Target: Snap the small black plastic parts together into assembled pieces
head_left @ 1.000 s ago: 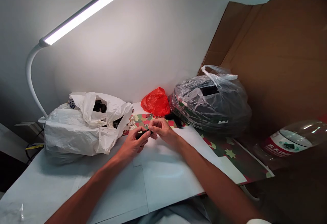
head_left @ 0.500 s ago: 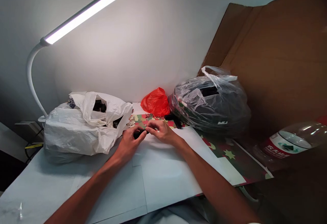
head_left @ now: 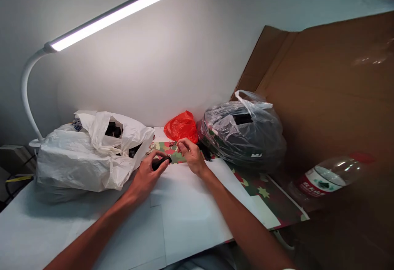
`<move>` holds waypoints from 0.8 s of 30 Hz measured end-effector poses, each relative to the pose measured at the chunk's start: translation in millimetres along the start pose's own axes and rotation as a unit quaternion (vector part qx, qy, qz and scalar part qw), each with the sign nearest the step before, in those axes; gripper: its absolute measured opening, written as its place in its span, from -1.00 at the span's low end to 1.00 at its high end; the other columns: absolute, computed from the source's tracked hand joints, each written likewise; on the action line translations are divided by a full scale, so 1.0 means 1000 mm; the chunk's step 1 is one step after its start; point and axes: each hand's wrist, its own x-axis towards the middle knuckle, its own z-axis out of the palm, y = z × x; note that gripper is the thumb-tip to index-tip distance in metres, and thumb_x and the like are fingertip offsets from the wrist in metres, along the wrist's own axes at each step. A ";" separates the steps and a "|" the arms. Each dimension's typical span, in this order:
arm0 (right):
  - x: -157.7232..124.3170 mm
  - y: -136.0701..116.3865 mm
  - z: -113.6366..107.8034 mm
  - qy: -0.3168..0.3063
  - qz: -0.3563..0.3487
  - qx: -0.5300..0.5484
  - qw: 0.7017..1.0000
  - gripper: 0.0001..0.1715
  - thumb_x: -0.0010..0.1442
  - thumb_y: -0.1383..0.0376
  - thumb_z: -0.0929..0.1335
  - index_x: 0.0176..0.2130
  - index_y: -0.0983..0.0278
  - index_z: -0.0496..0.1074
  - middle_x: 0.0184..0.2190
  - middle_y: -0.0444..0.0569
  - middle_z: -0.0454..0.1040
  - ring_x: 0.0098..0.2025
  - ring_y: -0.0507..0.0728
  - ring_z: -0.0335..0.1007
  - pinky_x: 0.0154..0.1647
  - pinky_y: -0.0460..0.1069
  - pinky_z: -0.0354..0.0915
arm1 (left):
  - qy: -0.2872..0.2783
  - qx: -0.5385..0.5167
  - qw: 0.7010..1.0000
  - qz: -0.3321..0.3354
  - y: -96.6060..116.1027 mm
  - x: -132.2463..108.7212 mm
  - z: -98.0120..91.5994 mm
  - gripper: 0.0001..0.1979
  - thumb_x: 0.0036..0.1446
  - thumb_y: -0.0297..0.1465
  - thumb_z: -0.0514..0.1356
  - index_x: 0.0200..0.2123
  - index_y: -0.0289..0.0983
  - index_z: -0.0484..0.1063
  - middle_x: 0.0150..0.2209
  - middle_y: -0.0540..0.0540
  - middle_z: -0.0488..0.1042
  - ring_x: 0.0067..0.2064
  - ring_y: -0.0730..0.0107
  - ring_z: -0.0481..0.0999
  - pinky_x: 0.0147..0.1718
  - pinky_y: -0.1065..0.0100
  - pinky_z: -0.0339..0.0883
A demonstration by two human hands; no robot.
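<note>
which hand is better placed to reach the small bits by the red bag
Probably the right hand: it is nearer the small bits and shows nothing clearly held, while the left hand holds a black piece.

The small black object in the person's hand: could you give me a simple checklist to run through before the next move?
1. Small black object held: ok, between the left hand's thumb and fingers.
2. Right hand apart from it: ok, a gap shows between them.
3. Right fingertips bare: cannot tell, anything pinched there is too small to see.
4. Light: ok, the long white bar lamp is lit.
5. Left hand free of the crumpled white plastic bag: cannot tell, they are close and might touch.
</note>
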 end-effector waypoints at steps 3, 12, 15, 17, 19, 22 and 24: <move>0.013 0.013 -0.009 0.128 0.025 -0.022 0.991 -0.61 0.37 -0.01 0.32 -0.15 0.26 0.44 -0.35 -0.08 0.48 -0.40 0.07 0.36 -0.34 -0.06 0.30 | 0.009 -0.005 1.000 -0.003 0.002 -0.003 -0.001 -0.66 0.17 -0.10 0.34 -0.16 -0.21 0.44 -0.44 0.04 0.44 -0.44 0.40 0.32 -0.45 0.43 0.10; 0.032 0.023 -0.004 -0.049 0.089 -0.206 0.973 -0.88 0.08 0.33 0.45 -0.31 0.27 0.63 -0.35 0.00 0.66 -0.27 0.23 0.59 -0.16 0.05 0.42 | 0.029 0.022 0.998 0.041 -0.024 -0.002 -0.006 -0.82 0.10 -0.27 0.29 -0.29 -0.25 0.57 -0.37 -0.03 0.52 -0.33 0.31 0.46 -0.35 0.37 0.26; 0.026 0.025 0.008 -0.060 0.091 -0.255 0.961 -0.79 0.04 0.40 0.46 -0.26 0.27 0.67 -0.30 0.06 0.67 -0.19 0.30 0.61 -0.04 0.12 0.41 | 0.014 -0.008 0.999 0.032 -0.031 -0.001 -0.007 -0.86 -0.02 -0.39 0.25 -0.38 -0.28 0.59 -0.41 -0.06 0.54 -0.33 0.29 0.48 -0.34 0.36 0.27; 0.023 0.028 0.013 -0.067 0.091 -0.271 0.956 -0.80 0.05 0.42 0.44 -0.29 0.28 0.67 -0.29 0.09 0.67 -0.18 0.32 0.61 -0.03 0.15 0.41 | 0.017 -0.017 0.999 0.037 -0.030 -0.003 -0.008 -0.83 -0.04 -0.41 0.22 -0.38 -0.28 0.61 -0.41 -0.07 0.56 -0.33 0.28 0.49 -0.33 0.35 0.29; 0.023 0.029 0.015 -0.072 0.089 -0.275 0.955 -0.84 0.06 0.42 0.43 -0.33 0.29 0.66 -0.28 0.11 0.67 -0.19 0.33 0.61 -0.05 0.16 0.42 | 0.020 -0.019 0.999 0.045 -0.026 -0.005 -0.008 -0.81 -0.02 -0.39 0.21 -0.37 -0.26 0.62 -0.38 -0.08 0.59 -0.32 0.27 0.50 -0.31 0.34 0.31; 0.026 0.028 0.013 -0.075 0.083 -0.264 0.958 -0.88 0.10 0.37 0.43 -0.35 0.27 0.64 -0.26 0.09 0.68 -0.20 0.29 0.62 -0.06 0.14 0.44 | 0.037 -0.026 0.998 0.050 -0.026 -0.006 -0.006 -0.81 0.07 -0.33 0.16 -0.41 -0.24 0.58 -0.35 -0.08 0.61 -0.28 0.24 0.52 -0.24 0.33 0.37; 0.027 0.024 0.008 -0.073 0.091 -0.230 0.966 -0.85 0.15 0.25 0.44 -0.33 0.28 0.62 -0.30 0.08 0.68 -0.24 0.27 0.63 -0.19 0.09 0.47 | 0.045 -0.040 0.997 0.049 -0.031 -0.005 -0.004 -0.77 0.14 -0.29 0.12 -0.46 -0.22 0.51 -0.37 -0.07 0.59 -0.28 0.24 0.52 -0.24 0.33 0.40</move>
